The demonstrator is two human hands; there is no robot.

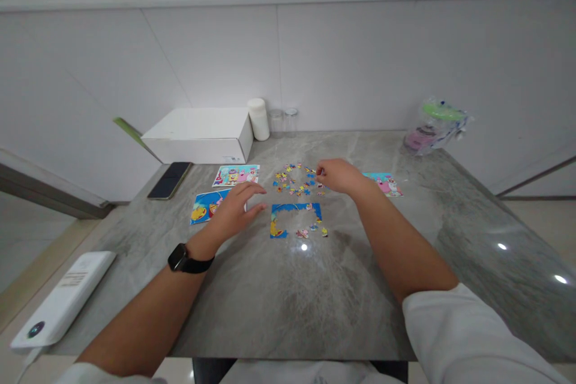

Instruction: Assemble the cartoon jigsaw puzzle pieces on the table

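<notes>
- While the left hand (234, 207) rests flat on the grey table (288, 306), its fingers are spread loosely and hold nothing; they lie partly over a picture card (204, 204) and end just beside the left edge of the puzzle frame (294, 219).
- The right hand (339, 175) is at about one o'clock from the frame, at the right edge of the loose pieces (294, 180). Its fingertips are drawn close together on the pile (if a piece is already pinched between them, I cannot tell, it is too small).
- The frame itself lies near the middle of the table: a blue border is joined, the inside is open, and a few pieces sit along its lower side.
- The loose pieces are scattered at twelve o'clock from the frame, apart from it.
- I judge the pieces very light, thin and stiff, so they should slide easily on this shiny table. A piece is best taken at its edges with thumb and forefinger. The joined border looks weak and would probably come apart if lifted by one side.
- Other things: a second picture card (236, 174) at eleven o'clock, a third one (387, 183) at two o'clock, a phone (170, 180) and a white box (200, 135) far at ten o'clock, a white device (63, 300) at eight o'clock, and a plastic bag (434, 126) at the far right.
- A black watch (182, 259) is on the left wrist.
</notes>
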